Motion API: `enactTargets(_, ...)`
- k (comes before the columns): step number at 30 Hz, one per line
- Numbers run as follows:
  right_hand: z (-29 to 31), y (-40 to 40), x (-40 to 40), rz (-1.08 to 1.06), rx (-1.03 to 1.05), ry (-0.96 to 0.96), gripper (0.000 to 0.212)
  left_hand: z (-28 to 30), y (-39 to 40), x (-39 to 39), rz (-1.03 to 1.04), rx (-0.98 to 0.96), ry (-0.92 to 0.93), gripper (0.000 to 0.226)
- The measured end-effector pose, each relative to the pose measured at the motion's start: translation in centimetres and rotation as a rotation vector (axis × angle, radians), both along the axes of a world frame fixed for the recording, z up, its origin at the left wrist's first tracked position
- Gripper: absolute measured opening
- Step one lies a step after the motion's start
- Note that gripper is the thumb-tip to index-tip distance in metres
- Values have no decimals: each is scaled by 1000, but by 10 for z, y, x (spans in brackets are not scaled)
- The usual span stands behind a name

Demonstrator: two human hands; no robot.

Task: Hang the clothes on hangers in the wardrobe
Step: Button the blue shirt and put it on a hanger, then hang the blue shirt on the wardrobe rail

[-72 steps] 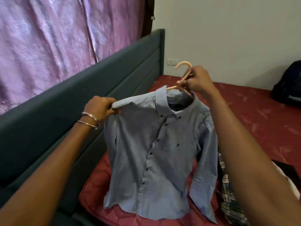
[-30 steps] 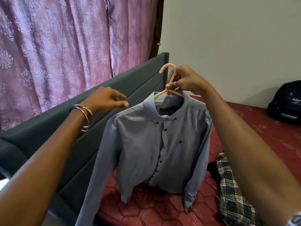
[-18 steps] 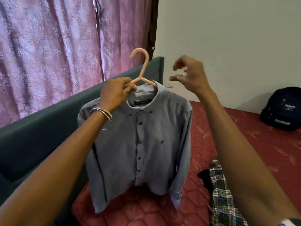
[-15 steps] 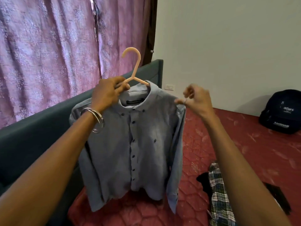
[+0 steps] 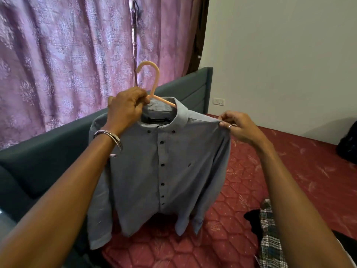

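A grey-blue button-up shirt (image 5: 173, 167) hangs on a peach plastic hanger (image 5: 152, 82), held up above the bed. My left hand (image 5: 125, 107) grips the hanger at the base of its hook, by the collar. My right hand (image 5: 235, 124) pinches the fabric at the shirt's right shoulder seam. The hanger's arms are hidden inside the shirt. The sleeves hang down loose, their cuffs just above the mattress.
A dark red quilted mattress (image 5: 241, 190) lies below, with a teal padded headboard (image 5: 48, 151) on the left and pink curtains (image 5: 67, 55) behind it. A checked garment (image 5: 268, 238) and dark clothes lie at the lower right. A black bag (image 5: 347, 144) sits at the right edge.
The hanger passed from my right hand to my left hand. My right hand then dropped to the shirt's right shoulder and pinched the fabric there. The shirt hangs straighter.
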State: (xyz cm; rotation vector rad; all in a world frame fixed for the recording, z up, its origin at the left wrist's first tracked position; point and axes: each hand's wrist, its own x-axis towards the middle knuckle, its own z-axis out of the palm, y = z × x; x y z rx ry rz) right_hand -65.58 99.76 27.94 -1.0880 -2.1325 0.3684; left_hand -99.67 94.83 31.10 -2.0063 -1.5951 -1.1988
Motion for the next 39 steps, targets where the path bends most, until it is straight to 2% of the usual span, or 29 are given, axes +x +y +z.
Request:
enactTargets(3,-6,10,-5,84,-117,189,14,3,-1,-3,-111,12,-160,13)
enactTargets(5,-16,17,-8,113,-173,171,21,7,-3,2,-154,10,-268,14)
enactTargets(7,-28,26,-6,83,-156,-48,25,9,1,3,-132,-31,-326,16)
enactTargets(10,-38,36,4,-106,-126,-659,27,15,6,-3,-75,-95,-418,17)
enactTargets(11,-41,37,6,-194,-100,-705,24,17,6,-5,-44,-99,-421,18)
enactTargets(12,-40,38,7,-255,-72,-602,22,20,6,-5,-13,-101,-405,21)
enactTargets(13,-34,34,5,-278,-55,-356,21,21,6,-3,22,-100,-384,23)
enactTargets(15,-11,25,-8,-183,-17,194,18,26,6,8,92,-76,-368,25)
enactTargets(16,5,20,-19,-94,-2,326,19,27,7,16,96,-66,-386,25)
enactTargets(17,20,16,-31,-16,9,347,24,28,8,24,77,-57,-416,23)
enactTargets(19,43,11,-62,67,112,189,32,32,8,42,25,-50,-455,14)
enactTargets(22,65,11,-96,126,251,143,25,36,4,61,-23,-17,-463,11)
enactTargets(24,76,13,-105,201,220,153,20,36,2,62,-2,25,-418,15)
enactTargets(28,84,19,-107,285,161,23,16,41,-9,47,59,53,-391,16)
enactTargets(32,78,16,-133,285,289,88,17,42,-31,26,37,90,-414,20)
enactTargets(34,79,9,-156,330,333,70,24,50,-47,13,12,97,-370,34)
enactTargets(35,83,3,-175,364,361,44,26,55,-57,-2,41,73,-342,40)
enactTargets(37,93,-11,-202,382,448,5,25,62,-74,-22,133,-5,-319,35)
enactTargets(39,107,-32,-237,437,494,23,20,66,-104,-49,229,23,-323,36)
